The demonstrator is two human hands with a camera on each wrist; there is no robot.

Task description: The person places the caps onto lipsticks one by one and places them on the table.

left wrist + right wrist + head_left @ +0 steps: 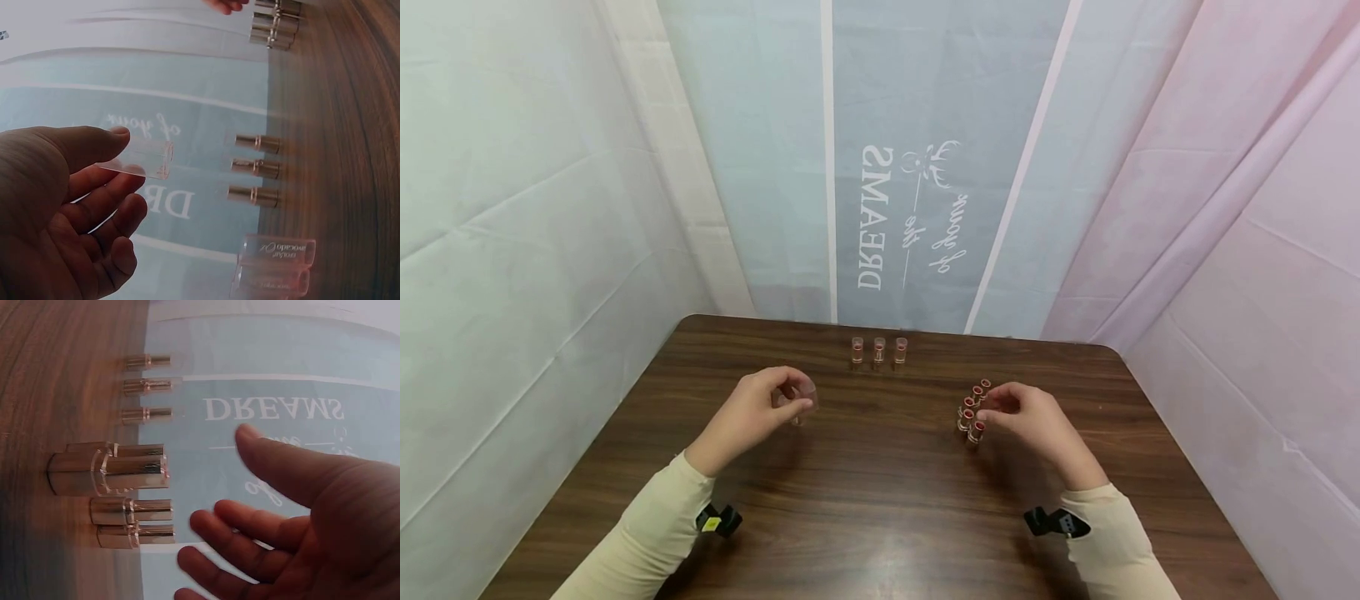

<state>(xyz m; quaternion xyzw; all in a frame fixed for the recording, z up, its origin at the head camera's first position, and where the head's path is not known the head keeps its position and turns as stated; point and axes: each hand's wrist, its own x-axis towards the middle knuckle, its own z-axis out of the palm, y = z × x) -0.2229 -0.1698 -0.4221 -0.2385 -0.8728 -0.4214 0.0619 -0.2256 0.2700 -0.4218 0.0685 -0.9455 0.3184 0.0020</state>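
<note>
My left hand [751,417] pinches a clear plastic lipstick cap [156,157] between thumb and fingers, above the left side of the table. Two more clear caps [278,251] with printed lettering stand upright below it. On the right, my right hand [1037,423] hovers beside a cluster of uncapped gold lipstick tubes [967,416] with red tips. Its thumb and fingers are spread apart with nothing between them, as the right wrist view shows, and the gold tubes [103,472] stand close by the fingertips.
At the back middle, three lipsticks [879,350] with clear caps on stand in a row on the dark wooden table [880,492]. Behind the table's far edge hangs a blue and white curtain [775,167] with lettering. Pale cloth [512,208] lines the sides.
</note>
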